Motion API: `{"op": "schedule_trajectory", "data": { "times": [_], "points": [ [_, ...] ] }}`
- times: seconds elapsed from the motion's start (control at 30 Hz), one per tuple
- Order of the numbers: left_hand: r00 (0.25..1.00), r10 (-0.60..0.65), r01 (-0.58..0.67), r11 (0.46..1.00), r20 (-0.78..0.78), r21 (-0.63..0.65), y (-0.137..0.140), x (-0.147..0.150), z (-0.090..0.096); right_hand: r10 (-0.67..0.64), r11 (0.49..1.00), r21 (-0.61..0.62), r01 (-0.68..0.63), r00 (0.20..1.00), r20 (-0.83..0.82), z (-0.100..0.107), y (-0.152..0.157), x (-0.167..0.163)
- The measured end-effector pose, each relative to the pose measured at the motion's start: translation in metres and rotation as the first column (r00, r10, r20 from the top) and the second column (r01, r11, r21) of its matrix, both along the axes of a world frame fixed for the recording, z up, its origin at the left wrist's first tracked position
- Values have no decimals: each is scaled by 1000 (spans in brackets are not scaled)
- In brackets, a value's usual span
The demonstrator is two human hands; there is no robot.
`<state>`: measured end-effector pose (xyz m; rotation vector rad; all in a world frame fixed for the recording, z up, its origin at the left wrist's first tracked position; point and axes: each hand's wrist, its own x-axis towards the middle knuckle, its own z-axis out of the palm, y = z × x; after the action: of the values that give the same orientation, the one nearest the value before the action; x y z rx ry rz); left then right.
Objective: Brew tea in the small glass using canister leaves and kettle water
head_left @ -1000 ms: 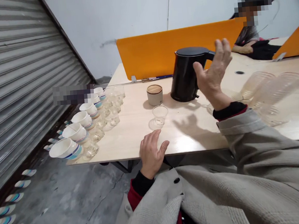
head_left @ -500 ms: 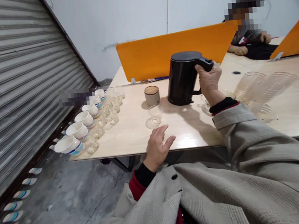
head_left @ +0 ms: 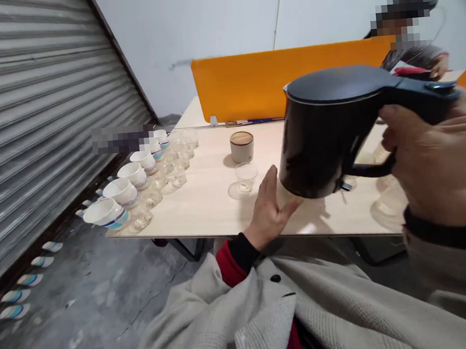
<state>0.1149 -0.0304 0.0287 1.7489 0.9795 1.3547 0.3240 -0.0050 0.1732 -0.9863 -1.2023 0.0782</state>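
My right hand (head_left: 440, 147) is wrapped round the handle of a black electric kettle (head_left: 319, 141), raised off the table close to the camera with its lid down. My left hand (head_left: 271, 209) is open, thumb and fingers apart, by the lower left of the kettle; whether it touches the kettle I cannot tell. Just beyond the left fingertips stands a clear plastic cup (head_left: 246, 177) with some small bits at its bottom. Behind that cup is a pale canister (head_left: 242, 148) with a wooden lid.
White paper cups (head_left: 122, 193) with blue bands and clear cups (head_left: 141, 216) stand in rows along the table's left edge. Other clear cups (head_left: 392, 199) lie at right, partly hidden by the kettle. An orange divider (head_left: 242, 87) crosses the back. A person (head_left: 409, 53) sits beyond it.
The right hand has lifted the kettle from the table and brought it nearer the camera and to the right. The left hand has moved right and forward, towards the kettle's base.
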Motion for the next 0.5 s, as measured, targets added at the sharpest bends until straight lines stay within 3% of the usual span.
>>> {"op": "schedule_trajectory", "data": {
  "times": [0.17,0.27,0.37,0.5],
  "points": [
    [936,-165,200,976,313,-85,9,18,19,-7,964,-259,53,985,175,24,-37,-5],
    [891,-169,253,956,422,-151,-1,23,21,39,923,-376,77,956,291,37,-40,-6],
    [855,-117,257,942,505,-218,-15,27,20,118,906,-416,74,901,418,49,-35,-7],
    [814,-92,280,928,574,-248,-26,32,18,121,908,-405,107,859,497,58,-25,-17]
  ]
}}
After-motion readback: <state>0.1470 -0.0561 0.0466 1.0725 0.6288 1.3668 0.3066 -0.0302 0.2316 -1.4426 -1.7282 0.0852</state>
